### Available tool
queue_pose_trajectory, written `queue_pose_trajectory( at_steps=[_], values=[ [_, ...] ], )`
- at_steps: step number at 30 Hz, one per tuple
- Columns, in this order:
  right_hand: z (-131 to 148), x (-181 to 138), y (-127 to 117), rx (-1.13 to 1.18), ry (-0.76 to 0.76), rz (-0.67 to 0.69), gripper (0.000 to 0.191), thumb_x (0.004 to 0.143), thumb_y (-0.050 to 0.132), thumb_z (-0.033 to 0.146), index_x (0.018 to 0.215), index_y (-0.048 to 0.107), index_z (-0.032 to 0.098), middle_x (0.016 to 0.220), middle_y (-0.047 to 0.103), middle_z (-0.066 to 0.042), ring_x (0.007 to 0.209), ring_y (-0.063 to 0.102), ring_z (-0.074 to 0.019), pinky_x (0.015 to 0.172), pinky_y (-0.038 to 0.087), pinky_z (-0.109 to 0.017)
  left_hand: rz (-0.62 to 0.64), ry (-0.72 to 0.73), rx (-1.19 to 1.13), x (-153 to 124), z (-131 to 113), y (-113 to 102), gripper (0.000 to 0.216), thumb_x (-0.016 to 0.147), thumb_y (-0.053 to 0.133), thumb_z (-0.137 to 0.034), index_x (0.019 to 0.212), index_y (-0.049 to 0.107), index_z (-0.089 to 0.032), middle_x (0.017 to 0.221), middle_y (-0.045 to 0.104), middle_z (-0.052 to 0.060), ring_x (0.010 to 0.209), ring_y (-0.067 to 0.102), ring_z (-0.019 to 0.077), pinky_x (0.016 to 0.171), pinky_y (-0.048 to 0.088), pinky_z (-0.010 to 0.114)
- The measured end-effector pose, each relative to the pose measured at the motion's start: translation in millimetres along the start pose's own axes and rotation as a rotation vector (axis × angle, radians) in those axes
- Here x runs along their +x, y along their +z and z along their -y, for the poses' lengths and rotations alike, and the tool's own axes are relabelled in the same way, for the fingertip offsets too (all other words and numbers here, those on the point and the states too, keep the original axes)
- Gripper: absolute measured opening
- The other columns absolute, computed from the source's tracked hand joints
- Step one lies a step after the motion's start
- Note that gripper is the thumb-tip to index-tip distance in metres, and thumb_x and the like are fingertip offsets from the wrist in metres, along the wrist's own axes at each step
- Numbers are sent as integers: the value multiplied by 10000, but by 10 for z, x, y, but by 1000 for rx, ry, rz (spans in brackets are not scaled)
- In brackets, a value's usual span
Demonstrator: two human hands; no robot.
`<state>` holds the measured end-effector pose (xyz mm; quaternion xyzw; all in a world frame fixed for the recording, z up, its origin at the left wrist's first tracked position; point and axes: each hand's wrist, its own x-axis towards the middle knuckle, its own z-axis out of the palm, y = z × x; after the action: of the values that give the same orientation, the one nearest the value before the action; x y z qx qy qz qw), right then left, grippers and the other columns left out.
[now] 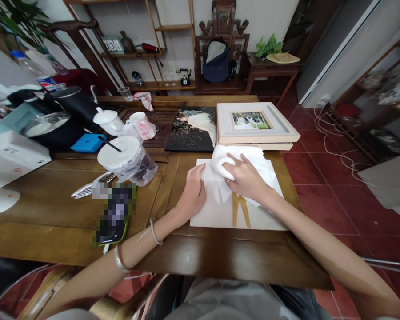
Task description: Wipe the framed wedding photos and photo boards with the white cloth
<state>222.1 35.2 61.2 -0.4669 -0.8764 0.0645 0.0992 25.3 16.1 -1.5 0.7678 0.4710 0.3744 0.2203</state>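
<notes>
A pale flat board [206,218] lies on the table in front of me, with a gold V-shaped piece [242,212] on its lower middle. My right hand [245,175] is closed on a bunched white cloth [223,166], pressed against the board's upper part. More of the white material spreads under and behind that hand, over the board's upper right. At the board's left edge, my left hand [195,191] is closed with curled fingers gripping the rim. A bracelet and a bangle circle the left wrist and forearm.
Behind the board lie a dark photo panel [193,126] and a stacked white picture frame [225,133]. To the left are a phone [115,213], a lidded cup in a plastic bag [126,158], a blue box [87,143] and a white teapot [108,121]. The table's right edge runs close by.
</notes>
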Motion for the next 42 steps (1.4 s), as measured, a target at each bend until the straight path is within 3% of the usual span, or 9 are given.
queue_pose_trajectory(
  at_steps=[4, 9, 16, 19, 26, 31, 37, 39, 42],
  values=[
    [228, -65, 17, -10, -72, 68, 427, 710, 572, 78, 1131, 629, 126, 1433, 451, -214, 1406, 256, -383, 1104, 174, -641, -47, -67, -76, 13, 15, -12, 408, 926, 317, -124, 1331, 368, -144, 1348, 482, 165, 1283, 452, 243, 1105, 349, 484],
    [582, -499, -12, 89, -217, 228, 362, 747, 607, 152, 1102, 678, 143, 1487, 358, -233, 1418, 155, -427, 1111, 78, -677, -9, -85, -71, 29, 26, -82, 416, 917, 339, -110, 1329, 384, -142, 1346, 519, 162, 1252, 512, 226, 1073, 407, 462],
    [691, -948, -131, 214, -227, 251, 319, 713, 585, 141, 1012, 690, 180, 1492, 377, -181, 1430, 178, -348, 1142, 117, -627, 170, 7, 52, -89, 0, -102, 449, 939, 351, -129, 1385, 401, -144, 1539, 309, 169, 1455, 227, 259, 1166, 271, 526],
    [563, -908, -162, 207, -180, 202, 360, 650, 560, 88, 975, 683, 178, 1469, 425, -157, 1424, 238, -295, 1162, 151, -570, 175, 16, 79, -112, 1, -92, 489, 924, 338, -98, 1409, 385, -128, 1528, 329, 176, 1452, 236, 255, 1172, 266, 520],
    [217, -403, -72, 45, -41, 64, 380, 666, 545, 66, 1019, 658, 146, 1409, 493, -187, 1390, 327, -310, 1128, 253, -556, 169, 77, 146, -87, 59, -113, 562, 845, 362, -14, 1391, 417, -135, 1492, 397, 165, 1425, 308, 250, 1155, 313, 516],
    [354, -163, -2, -75, -8, 125, 438, 734, 619, 161, 1171, 634, 139, 1444, 428, -231, 1394, 259, -422, 1099, 180, -670, 142, 80, 134, -57, 65, -131, 545, 842, 346, -3, 1364, 451, -117, 1460, 442, 170, 1399, 363, 243, 1149, 335, 501],
    [779, -676, 46, 35, -308, 178, 210, 791, 603, 198, 967, 717, 186, 1469, 412, -186, 1391, 224, -460, 1090, 153, -713, 145, 69, 80, -44, 48, -163, 468, 899, 397, -89, 1354, 476, -166, 1455, 461, 136, 1391, 378, 252, 1140, 351, 506],
    [835, -885, -4, 91, -402, 183, 165, 795, 598, 208, 911, 714, 194, 1471, 416, -170, 1402, 218, -433, 1111, 145, -690, 146, 77, 94, -46, 34, -156, 432, 925, 395, -125, 1346, 483, -166, 1461, 452, 140, 1397, 366, 254, 1142, 346, 506],
    [760, -1061, -196, 194, -385, 250, 172, 721, 615, 189, 869, 693, 229, 1453, 459, -117, 1400, 290, -347, 1162, 180, -584, 142, 63, 157, -47, -11, -131, 393, 962, 388, -200, 1342, 471, -145, 1464, 439, 161, 1405, 350, 261, 1147, 335, 503]
  ],
)
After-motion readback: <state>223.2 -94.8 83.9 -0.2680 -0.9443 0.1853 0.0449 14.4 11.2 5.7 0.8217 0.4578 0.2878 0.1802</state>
